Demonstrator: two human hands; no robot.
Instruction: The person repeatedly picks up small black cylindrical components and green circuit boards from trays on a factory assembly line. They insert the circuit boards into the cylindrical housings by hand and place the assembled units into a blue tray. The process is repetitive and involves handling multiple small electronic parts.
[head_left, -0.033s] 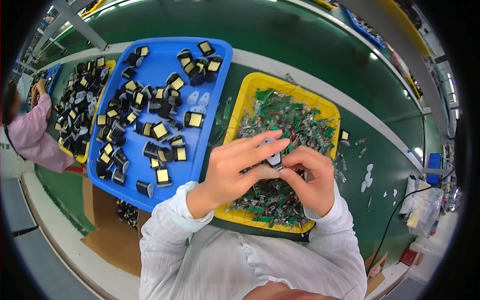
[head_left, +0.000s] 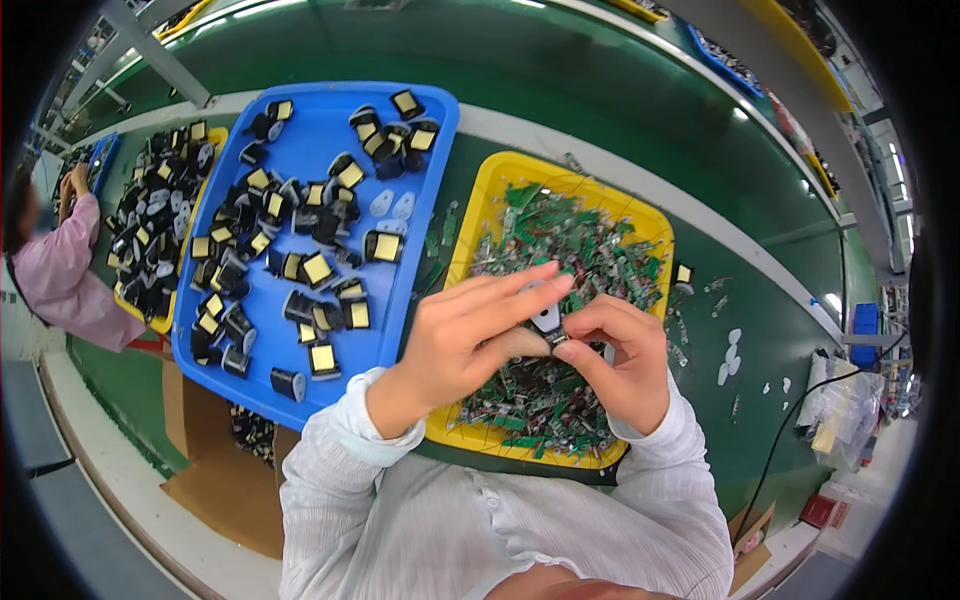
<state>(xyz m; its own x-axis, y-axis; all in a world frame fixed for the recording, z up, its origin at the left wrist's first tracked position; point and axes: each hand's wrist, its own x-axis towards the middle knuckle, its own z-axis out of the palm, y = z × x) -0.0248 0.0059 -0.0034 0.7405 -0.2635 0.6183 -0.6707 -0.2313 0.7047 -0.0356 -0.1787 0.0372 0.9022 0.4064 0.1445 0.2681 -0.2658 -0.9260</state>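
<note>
My left hand [head_left: 465, 335] is closed around a small black housing with a grey teardrop-shaped face [head_left: 546, 318]. The thumb and fingers grip its sides. At the housing's lower end, the thumb and forefinger of my right hand [head_left: 622, 360] pinch together. Whether a small part sits between those right fingertips is too hidden to tell. Both hands are over a yellow tray [head_left: 478, 205] heaped with green circuit boards [head_left: 540, 225] and thin wires. To the left, a blue tray [head_left: 385, 300] bears many similar black housings [head_left: 320, 268] with pale yellow pads.
Loose grey teardrop covers [head_left: 403, 206] lie in the blue tray. Several white pieces [head_left: 730, 358] and a single housing [head_left: 683, 274] lie on the green table to the right. A person in a pink sleeve [head_left: 65, 255] works at far left. A cardboard box [head_left: 225, 495] stands below the table edge.
The view has shifted slightly. The black housing is turned a little in my hands, showing more of its lower end. Both hands keep nearly the same grip.
</note>
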